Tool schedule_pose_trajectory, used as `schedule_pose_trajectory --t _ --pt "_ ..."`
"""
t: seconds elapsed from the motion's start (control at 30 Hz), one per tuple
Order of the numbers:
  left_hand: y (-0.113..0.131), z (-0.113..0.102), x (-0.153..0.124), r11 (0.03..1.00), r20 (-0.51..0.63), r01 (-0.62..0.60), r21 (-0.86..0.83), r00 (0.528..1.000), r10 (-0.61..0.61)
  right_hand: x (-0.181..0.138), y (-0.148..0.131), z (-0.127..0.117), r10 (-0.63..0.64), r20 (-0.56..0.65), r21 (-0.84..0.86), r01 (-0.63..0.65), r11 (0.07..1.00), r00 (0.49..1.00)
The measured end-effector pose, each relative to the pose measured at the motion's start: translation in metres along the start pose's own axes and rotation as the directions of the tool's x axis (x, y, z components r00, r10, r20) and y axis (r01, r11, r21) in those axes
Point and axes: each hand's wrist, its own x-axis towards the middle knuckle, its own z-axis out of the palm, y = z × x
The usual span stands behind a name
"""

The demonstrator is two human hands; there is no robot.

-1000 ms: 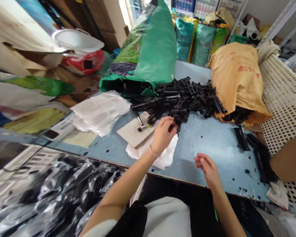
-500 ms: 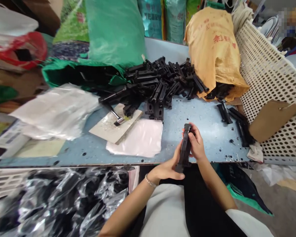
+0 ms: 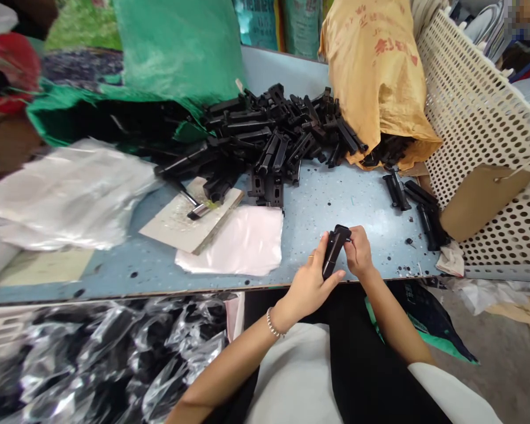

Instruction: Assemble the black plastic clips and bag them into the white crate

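Note:
A long black plastic part [image 3: 334,252] is held tilted over the front edge of the table. My left hand [image 3: 308,290] wraps around its lower body, thumb on the near side and fingers along the far side. At the upper end, the fingers of my right hand [image 3: 359,252] are curled in and pinch the part's right side; my fingertips there are partly hidden. A heap of similar black parts [image 3: 274,138] lies farther back on the blue table [image 3: 313,197]. Several more black parts [image 3: 428,221] rest to the right.
A green sack [image 3: 181,53] and a yellow sack [image 3: 375,76] lie open behind. At right stands a perforated cream basket [image 3: 472,129]. A brush [image 3: 198,211] rests on a board [image 3: 172,229] beside white sheets [image 3: 242,244]. Wrapped black pieces [image 3: 115,359] fill the lower left.
The black part has been turned in my hands, its top end now leaning right. My left hand has moved up along it, and my right fingers have closed at its top. The view has shifted slightly.

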Motion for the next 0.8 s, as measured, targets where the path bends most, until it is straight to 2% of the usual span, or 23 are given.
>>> schedule_pose_trajectory --t 0.07,0.13,0.2,0.23,0.27,0.3,0.37,0.43,0.47,0.53,0.63,0.7,0.73,0.77,0.8 --pt "0.0 -0.002 -0.001 1.0 -0.003 -0.01 0.004 1.0 0.01 0.003 -0.005 0.007 0.027 0.005 0.053 -0.027 0.998 1.0" --pt "-0.002 -0.003 0.0 0.999 -0.027 -0.004 0.034 1.0 0.005 0.006 -0.01 0.017 0.208 0.014 0.211 -0.206 0.956 0.978" --pt "-0.007 -0.006 0.005 0.998 -0.049 0.001 0.055 0.999 0.002 0.008 -0.014 0.026 0.446 0.114 0.396 -0.452 0.8 0.888" --pt "-0.01 -0.008 0.009 1.0 -0.055 -0.004 0.03 0.998 0.005 0.008 -0.015 0.029 0.517 0.189 0.45 -0.542 0.71 0.835" --pt "-0.013 -0.01 0.013 1.0 -0.065 -0.007 -0.026 0.998 0.006 0.006 -0.015 0.03 0.535 0.267 0.466 -0.594 0.656 0.801" --pt "-0.016 -0.013 0.017 0.994 -0.084 -0.008 -0.107 0.996 -0.001 0.004 -0.015 0.03 0.509 0.331 0.445 -0.607 0.658 0.794" --pt "-0.021 -0.017 0.025 0.958 -0.157 0.004 -0.285 0.986 -0.051 -0.006 -0.016 0.026 0.381 0.381 0.312 -0.505 0.804 0.842" --pt "-0.023 -0.02 0.03 0.902 -0.223 0.023 -0.431 0.966 -0.131 -0.019 -0.017 0.024 0.188 0.367 0.084 -0.234 0.969 0.911" --pt "-0.023 -0.019 0.032 0.869 -0.229 0.031 -0.493 0.96 -0.164 -0.026 -0.017 0.024 0.083 0.359 -0.045 -0.072 0.996 0.93" --pt "-0.024 -0.017 0.034 0.799 -0.2 0.051 -0.599 0.957 -0.211 -0.039 -0.015 0.028 -0.111 0.365 -0.255 0.214 0.943 0.924" --pt "-0.031 -0.012 0.036 0.728 -0.152 0.099 -0.679 0.951 -0.27 -0.046 -0.006 0.034 -0.265 0.443 -0.37 0.444 0.816 0.856" --pt "-0.038 -0.007 0.039 0.726 -0.134 0.148 -0.672 0.94 -0.315 -0.034 0.007 0.027 -0.266 0.533 -0.338 0.491 0.803 0.803" --pt "-0.042 -0.004 0.041 0.75 -0.131 0.176 -0.638 0.935 -0.331 -0.021 0.016 0.017 -0.207 0.538 -0.351 0.44 0.826 0.817" --pt "-0.046 0.001 0.044 0.792 -0.142 0.194 -0.579 0.933 -0.332 -0.005 0.028 0.004 -0.122 0.508 -0.387 0.353 0.852 0.853" --pt "-0.049 0.007 0.045 0.845 -0.163 0.197 -0.498 0.935 -0.314 0.015 0.041 -0.013 0.007 0.414 -0.456 0.201 0.867 0.91"
